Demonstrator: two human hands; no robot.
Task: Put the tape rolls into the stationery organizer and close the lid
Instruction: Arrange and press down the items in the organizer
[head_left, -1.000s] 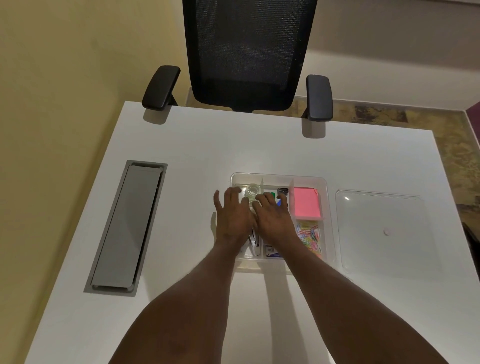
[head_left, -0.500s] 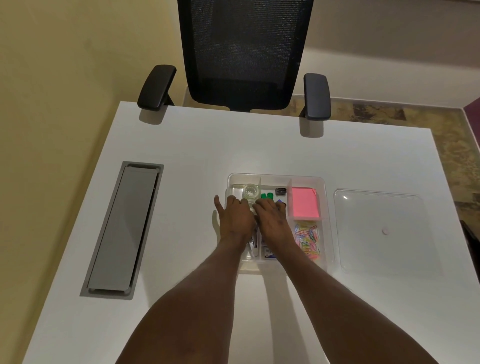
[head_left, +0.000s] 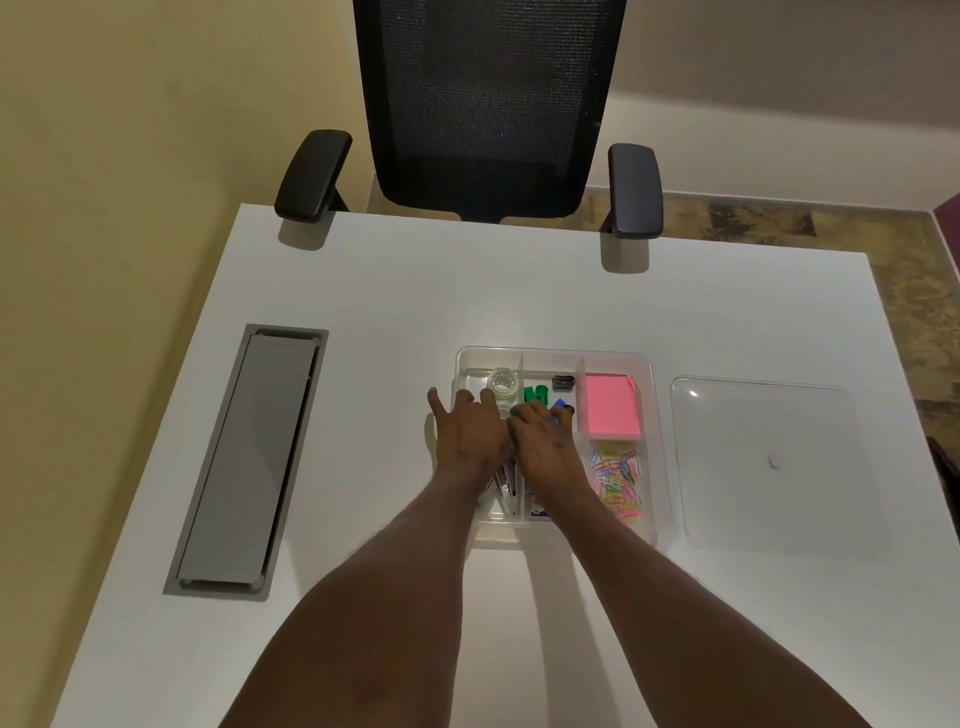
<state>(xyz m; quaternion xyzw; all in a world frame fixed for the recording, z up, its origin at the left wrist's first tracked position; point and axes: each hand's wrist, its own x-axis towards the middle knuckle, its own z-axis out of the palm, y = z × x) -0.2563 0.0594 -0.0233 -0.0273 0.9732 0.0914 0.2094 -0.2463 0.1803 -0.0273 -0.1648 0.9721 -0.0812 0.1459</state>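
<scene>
A clear stationery organizer (head_left: 553, 354) sits in the middle of the white desk. One clear tape roll (head_left: 503, 382) lies in its far left compartment. My left hand (head_left: 467, 431) hovers over that compartment with fingers spread, its fingertips just short of the roll. Beside it and touching it, my right hand (head_left: 543, 434) has its fingers curled down over the middle compartment, and what is under them is hidden. The clear lid (head_left: 769, 462) lies flat on the desk to the right of the organizer.
The organizer also holds pink sticky notes (head_left: 612, 410), coloured paper clips (head_left: 618, 478), green pieces (head_left: 537, 395) and a small black item (head_left: 563, 383). A grey cable hatch (head_left: 249, 457) is set into the desk at left. A black office chair (head_left: 488, 104) stands behind the far edge.
Both hands have drawn back toward me from over the tape roll, which now shows fully. My right hand's fingers have curled.
</scene>
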